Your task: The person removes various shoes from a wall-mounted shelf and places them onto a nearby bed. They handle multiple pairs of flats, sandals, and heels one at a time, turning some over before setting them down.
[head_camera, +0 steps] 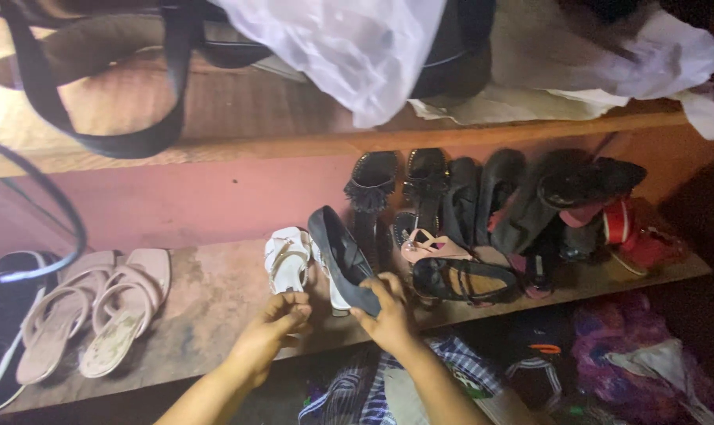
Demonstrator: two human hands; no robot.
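So the lower shelf (207, 307) has a decent bare stretch of wood between the pink sandals (97, 311) on the left and the white sandal (287, 260) near the middle, and both hands sit right at its front edge. To the right it gets crowded: a pile of dark shoes (483, 205) is packed against the pink back wall, reaching almost to the shelf's right end. The right hand (388, 315) is closed around the toe end of a dark flat shoe (341, 256), which is tilted up on its side just beside the white sandal. The left hand (274, 323) is curled narrow at the white sandal's front end, fingertips touching it. A plastic bag (349, 47) hangs over the upper shelf (239, 142) edge above.
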